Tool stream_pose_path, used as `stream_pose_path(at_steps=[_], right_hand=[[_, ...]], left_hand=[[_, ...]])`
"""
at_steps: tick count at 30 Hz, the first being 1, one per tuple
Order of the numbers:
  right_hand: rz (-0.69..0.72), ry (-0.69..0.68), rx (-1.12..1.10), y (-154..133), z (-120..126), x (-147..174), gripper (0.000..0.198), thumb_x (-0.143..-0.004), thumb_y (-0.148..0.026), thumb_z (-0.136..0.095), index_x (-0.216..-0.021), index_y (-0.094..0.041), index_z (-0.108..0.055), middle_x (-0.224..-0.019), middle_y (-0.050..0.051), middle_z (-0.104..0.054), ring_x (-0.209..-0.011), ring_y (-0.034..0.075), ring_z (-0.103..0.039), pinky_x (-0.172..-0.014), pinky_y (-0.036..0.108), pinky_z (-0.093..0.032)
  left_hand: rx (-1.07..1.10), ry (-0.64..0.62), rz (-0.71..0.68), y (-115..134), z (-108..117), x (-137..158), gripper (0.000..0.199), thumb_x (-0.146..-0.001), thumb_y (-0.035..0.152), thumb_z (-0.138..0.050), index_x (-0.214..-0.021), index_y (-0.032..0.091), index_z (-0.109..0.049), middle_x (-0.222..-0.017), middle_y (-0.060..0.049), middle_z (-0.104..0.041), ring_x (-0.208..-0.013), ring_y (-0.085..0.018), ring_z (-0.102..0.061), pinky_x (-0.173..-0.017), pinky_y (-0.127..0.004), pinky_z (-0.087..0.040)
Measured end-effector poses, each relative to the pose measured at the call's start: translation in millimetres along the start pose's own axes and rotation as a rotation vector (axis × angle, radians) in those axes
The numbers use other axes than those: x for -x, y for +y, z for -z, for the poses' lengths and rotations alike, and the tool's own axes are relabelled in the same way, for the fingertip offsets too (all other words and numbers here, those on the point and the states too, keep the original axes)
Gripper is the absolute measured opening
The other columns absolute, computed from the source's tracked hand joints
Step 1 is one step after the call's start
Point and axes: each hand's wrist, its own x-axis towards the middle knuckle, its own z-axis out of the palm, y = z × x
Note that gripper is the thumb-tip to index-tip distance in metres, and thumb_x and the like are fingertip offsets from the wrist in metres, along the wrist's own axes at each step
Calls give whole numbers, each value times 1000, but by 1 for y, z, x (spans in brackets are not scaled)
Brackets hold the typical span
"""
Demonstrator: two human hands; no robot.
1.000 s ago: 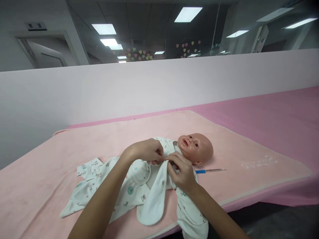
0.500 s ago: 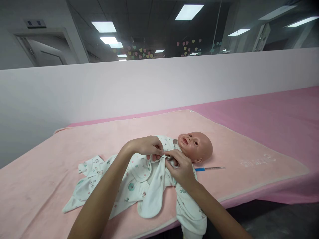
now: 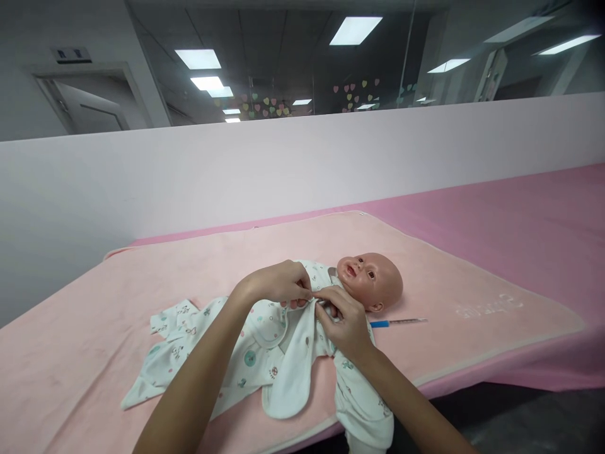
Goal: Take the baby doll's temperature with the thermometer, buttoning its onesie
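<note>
A peach blanket (image 3: 189, 268) covers much of the pink sheet (image 3: 529, 208), and a doll (image 3: 378, 280) lies face up on it, head to the right. The printed baby suit (image 3: 250, 362) is on the doll, its long axis running left from the neck and bending toward the near side at the legs. Its loose flap (image 3: 290, 384) lies on the near side of the fingertips, stretching from them toward the near edge and slightly left, rounded end nearest. The right hand (image 3: 346, 321) is the closer to it, thumb and forefinger grasping the flap's upper edge. The left hand (image 3: 283, 282) comes in from the left, fingers curled and tips pinching the suit's cloth right where the right fingertips meet them. A thin stick (image 3: 401, 322) with a blue end lies on the blanket just right of the right hand.

The left forearm covers part of the suit's legs, and the near sleeve (image 3: 363, 403) is cut off below. A small fastener may sit between the fingertips, but they hide it.
</note>
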Motion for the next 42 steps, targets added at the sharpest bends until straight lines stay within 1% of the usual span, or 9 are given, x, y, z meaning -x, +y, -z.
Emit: stream_pose_path(at_steps=[6,9,13,19,25,28,33,37,42], right_hand=[[20,15,40,1,-1,0,13,-76,-13,-49,-74,-19,-60,-71,1,-60,-47,7,-41,-44,21,-36],[8,16,21,1,-1,0,15,-74,-12,-50,-80,-20,-61,-71,1,-60,-48,8,-41,-46,21,-37],[-25,18,10,1,-1,0,15,-76,-12,-50,-81,-20,-61,-68,0,-59,-48,8,-40,-46,22,-36],[1,-5,-51,0,1,-1,17,-81,-13,-47,-83,-19,-62,-76,3,-63,-56,9,-50,-49,21,-39],[-13,-4,-14,1,-1,0,13,-79,-14,-49,-78,-19,-60,-78,3,-63,-49,8,-44,-45,22,-36],[-18,-4,-22,0,-1,0,12,-79,-14,-49,-78,-19,-60,-77,3,-62,-49,8,-43,-46,22,-36],[-29,-35,-23,1,0,1,11,-79,-15,-49,-78,-18,-59,-72,2,-60,-49,9,-40,-48,22,-35],[-50,-39,-22,2,0,2,11,-80,-15,-49,-77,-18,-59,-67,1,-57,-49,8,-38,-48,22,-34],[-73,-38,2,4,-2,3,10,-81,-17,-49,-78,-17,-59,-61,-2,-50,-46,8,-36,-47,22,-32]], left_hand=[[-164,73,18,14,-6,6,35,-71,47,-49,-56,15,-54,-54,-3,-53,-47,-11,-43,-46,-24,-30],[-245,128,66,18,-10,5,26,-64,39,-57,-52,16,-51,-51,-2,-48,-49,-12,-43,-47,-25,-25],[-316,169,102,19,-13,3,13,-61,25,-53,-52,17,-47,-52,-2,-46,-53,-14,-46,-50,-26,-25],[-352,158,64,17,-14,2,12,-59,19,-47,-51,17,-38,-51,-1,-41,-50,-13,-40,-48,-26,-22],[-317,137,72,12,-13,-2,8,-60,17,-48,-53,17,-45,-54,-2,-46,-51,-12,-42,-49,-26,-23],[-289,96,62,9,-11,-3,3,-60,18,-49,-59,17,-52,-59,-2,-52,-53,-12,-45,-49,-25,-27],[-244,74,16,5,-8,-2,17,-59,19,-50,-74,18,-59,-72,-2,-60,-59,-12,-50,-50,-22,-31],[-251,101,16,5,-9,-2,16,-60,18,-50,-71,18,-60,-67,-2,-59,-56,-12,-49,-49,-23,-30],[-288,127,25,6,-11,-3,10,-59,17,-48,-58,18,-58,-54,-1,-50,-50,-12,-44,-48,-25,-24]])
